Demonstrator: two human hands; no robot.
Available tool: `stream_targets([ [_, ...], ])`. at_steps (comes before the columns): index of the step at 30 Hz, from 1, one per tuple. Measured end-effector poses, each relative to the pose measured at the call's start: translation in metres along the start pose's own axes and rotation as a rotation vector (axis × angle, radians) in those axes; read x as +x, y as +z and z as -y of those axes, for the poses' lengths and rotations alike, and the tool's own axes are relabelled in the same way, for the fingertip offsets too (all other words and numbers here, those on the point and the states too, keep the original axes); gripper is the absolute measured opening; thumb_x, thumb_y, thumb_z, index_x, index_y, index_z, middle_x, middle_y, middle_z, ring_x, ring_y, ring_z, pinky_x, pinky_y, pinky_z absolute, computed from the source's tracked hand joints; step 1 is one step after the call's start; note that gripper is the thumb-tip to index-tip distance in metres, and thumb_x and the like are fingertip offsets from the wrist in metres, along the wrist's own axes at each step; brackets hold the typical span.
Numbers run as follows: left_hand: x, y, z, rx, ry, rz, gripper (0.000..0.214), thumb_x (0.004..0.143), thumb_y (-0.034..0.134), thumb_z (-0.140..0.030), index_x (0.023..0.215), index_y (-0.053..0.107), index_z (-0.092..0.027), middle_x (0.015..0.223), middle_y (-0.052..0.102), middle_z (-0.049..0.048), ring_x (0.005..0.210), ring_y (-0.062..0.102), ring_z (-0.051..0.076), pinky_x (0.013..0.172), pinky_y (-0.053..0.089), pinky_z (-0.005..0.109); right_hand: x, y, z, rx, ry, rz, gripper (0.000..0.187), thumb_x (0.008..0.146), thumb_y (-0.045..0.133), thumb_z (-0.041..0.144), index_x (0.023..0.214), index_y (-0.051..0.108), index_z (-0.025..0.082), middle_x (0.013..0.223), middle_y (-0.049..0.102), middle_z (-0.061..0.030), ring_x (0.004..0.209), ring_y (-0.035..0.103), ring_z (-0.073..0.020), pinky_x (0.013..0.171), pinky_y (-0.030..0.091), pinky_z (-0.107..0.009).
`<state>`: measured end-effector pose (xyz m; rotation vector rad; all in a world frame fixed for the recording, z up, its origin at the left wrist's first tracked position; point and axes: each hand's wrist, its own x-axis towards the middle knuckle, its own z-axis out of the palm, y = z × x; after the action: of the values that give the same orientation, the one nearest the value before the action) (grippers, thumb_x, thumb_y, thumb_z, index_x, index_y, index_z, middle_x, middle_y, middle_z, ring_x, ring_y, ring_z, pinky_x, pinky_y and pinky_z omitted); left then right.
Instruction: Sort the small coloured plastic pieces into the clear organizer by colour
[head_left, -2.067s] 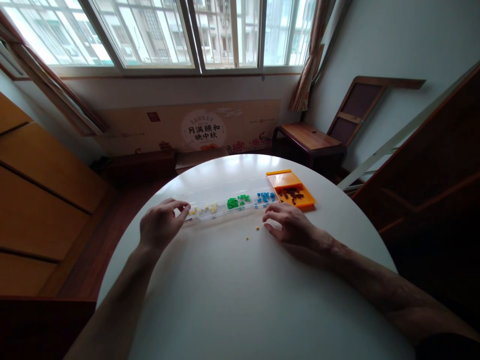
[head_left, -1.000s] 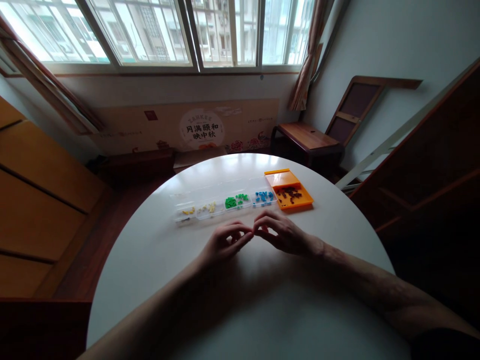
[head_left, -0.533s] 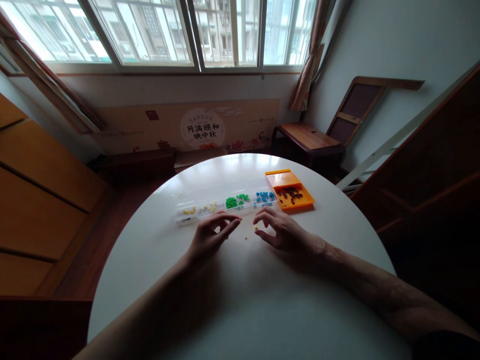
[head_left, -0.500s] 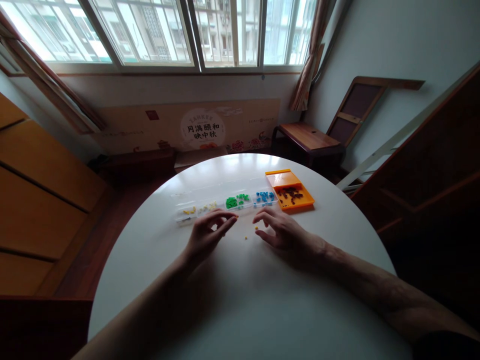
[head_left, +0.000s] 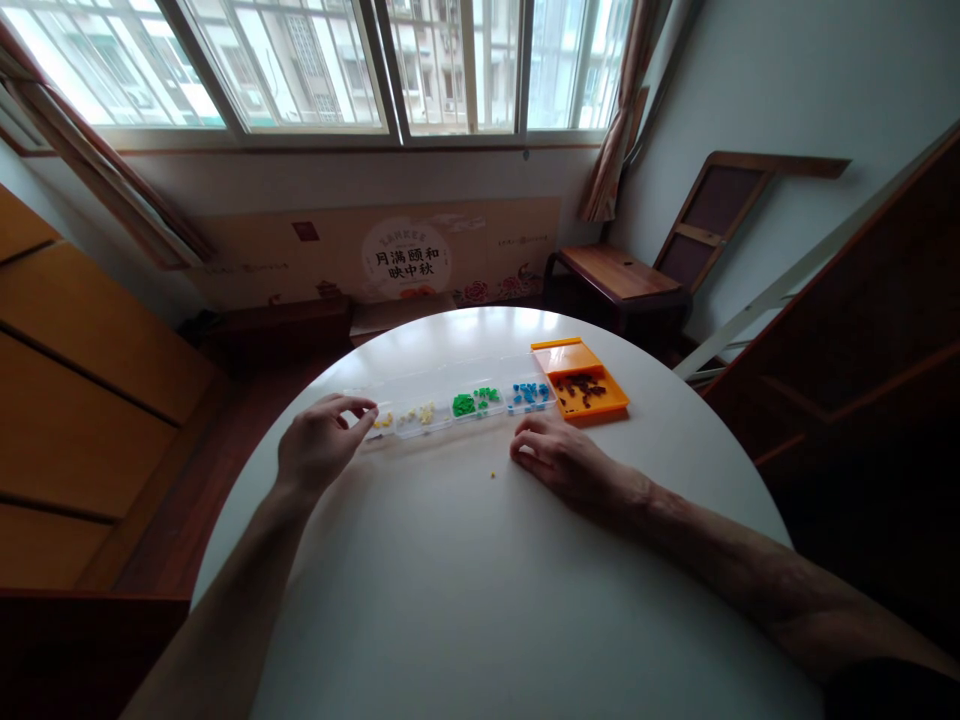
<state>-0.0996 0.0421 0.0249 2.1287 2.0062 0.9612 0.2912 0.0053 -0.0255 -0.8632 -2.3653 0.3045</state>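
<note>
My left hand point(head_left: 319, 445) is over the left end of a clear compartment box point(head_left: 442, 428), thumb and forefinger pinched together. Whatever is between those fingertips is too small to make out. Small yellow pieces point(head_left: 384, 421) lie in the compartment by the fingertips. My right hand point(head_left: 559, 455) rests on the white table point(head_left: 465, 580) with its fingers curled together; anything in them is hidden. One tiny yellow piece point(head_left: 493, 475) lies on the table just left of the right hand.
Other compartments hold pale pieces point(head_left: 426, 412), green pieces point(head_left: 465, 404) and blue pieces point(head_left: 529, 396). At the box's right end stands an orange case point(head_left: 615, 402) with dark brown pieces point(head_left: 583, 388) inside. A wooden chair point(head_left: 619, 270) is beyond the table.
My left hand has moved left from the middle to the box's end compartment. My right hand's fingers have closed where a second small yellow piece lay, and that piece is out of sight.
</note>
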Motion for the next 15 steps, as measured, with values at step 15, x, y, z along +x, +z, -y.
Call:
stream_targets([
  [15, -0.053, 0.049, -0.087, -0.581, 0.418, 0.284, 0.019, 0.104, 0.072, -0.035, 0.108, 0.084, -0.02, 0.096, 0.075, 0.0053, 0.071, 0.064, 0.011, 0.065, 0.052, 0.023, 0.006, 0.0, 0.011, 0.23, -0.05, -0.17, 0.001, 0.112, 0.065, 0.023, 0.113, 0.065, 0.023, 0.101, 0.073, -0.0054, 0.086, 0.067, -0.0192, 0.083, 0.059, -0.034],
])
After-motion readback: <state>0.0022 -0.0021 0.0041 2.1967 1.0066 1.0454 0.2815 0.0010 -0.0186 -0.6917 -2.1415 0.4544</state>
